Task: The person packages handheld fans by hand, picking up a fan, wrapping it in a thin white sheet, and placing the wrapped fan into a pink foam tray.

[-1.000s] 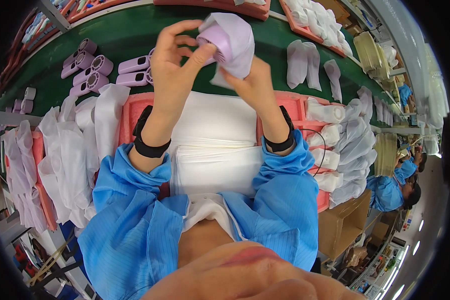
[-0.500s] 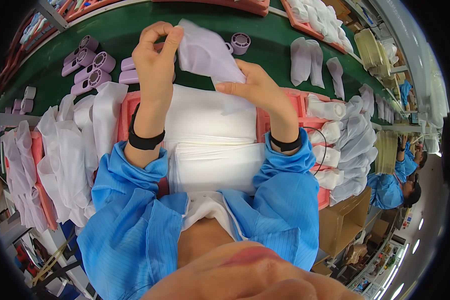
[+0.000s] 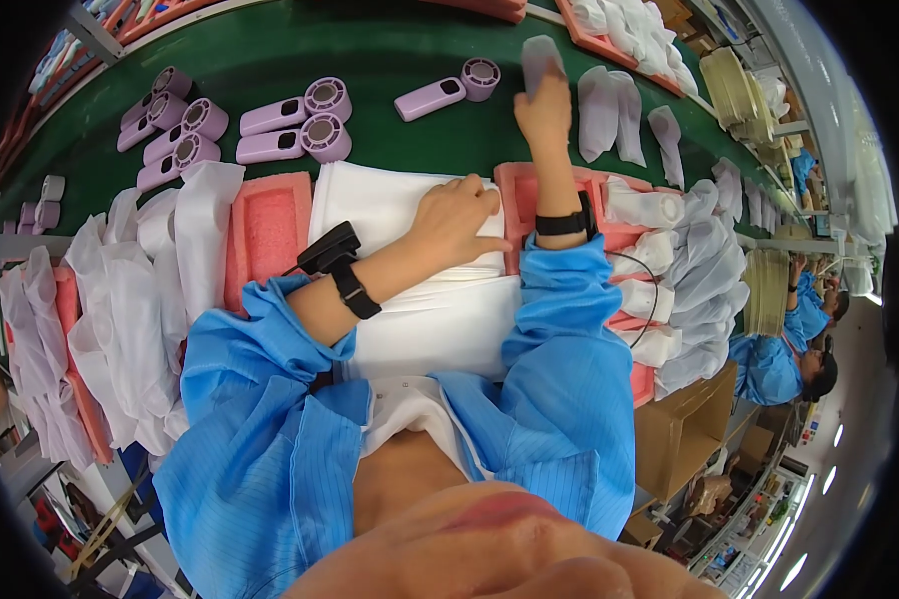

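Note:
My right hand [image 3: 544,112] is out over the green work surface [image 3: 390,145], its fingers round the lower end of a purple handheld fan in a thin white bag [image 3: 540,58]. Just right of it lie two more bagged fans [image 3: 597,115] side by side, with a single one [image 3: 666,145] farther right. My left hand [image 3: 457,222] rests on the upper stack of flat white bags [image 3: 360,205], thumb and fingers apart, holding nothing. An unbagged purple fan [image 3: 432,99] lies beyond this hand, and a pair of bare fans [image 3: 275,145] lies farther left.
More bare purple fans [image 3: 192,152] lie at the left. Pink foam trays [image 3: 270,225] flank the white stacks; bagged fans fill the right one [image 3: 659,210] and cover the left side [image 3: 130,299]. A cardboard box [image 3: 684,424] stands lower right, near co-workers in blue [image 3: 774,364].
Both hands held the bagged fan before me. My right hand has carried it away to the right; my left hand has let go and come down onto the white bags.

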Tool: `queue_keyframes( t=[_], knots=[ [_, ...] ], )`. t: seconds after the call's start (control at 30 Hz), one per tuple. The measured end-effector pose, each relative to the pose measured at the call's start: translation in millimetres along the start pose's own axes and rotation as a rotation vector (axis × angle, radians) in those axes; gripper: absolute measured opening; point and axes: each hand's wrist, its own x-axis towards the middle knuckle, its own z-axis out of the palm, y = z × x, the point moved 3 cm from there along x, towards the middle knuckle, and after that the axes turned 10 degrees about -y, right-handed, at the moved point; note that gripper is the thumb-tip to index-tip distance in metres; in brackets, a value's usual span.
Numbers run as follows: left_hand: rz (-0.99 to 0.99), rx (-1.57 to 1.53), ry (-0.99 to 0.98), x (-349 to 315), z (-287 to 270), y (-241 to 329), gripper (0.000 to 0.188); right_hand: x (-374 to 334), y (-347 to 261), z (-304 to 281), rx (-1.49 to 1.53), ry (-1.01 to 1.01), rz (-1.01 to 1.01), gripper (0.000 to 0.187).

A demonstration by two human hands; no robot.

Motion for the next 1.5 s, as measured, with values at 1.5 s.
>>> queue_keyframes(
  t=[1.5],
  knots=[
    [0.158, -1.344, 0.521, -6.7, -122.7, -14.9, 0.012, -79.2, -134.6, -117.1, 0.415, -0.063, -0.569, 0.065]
  ],
)
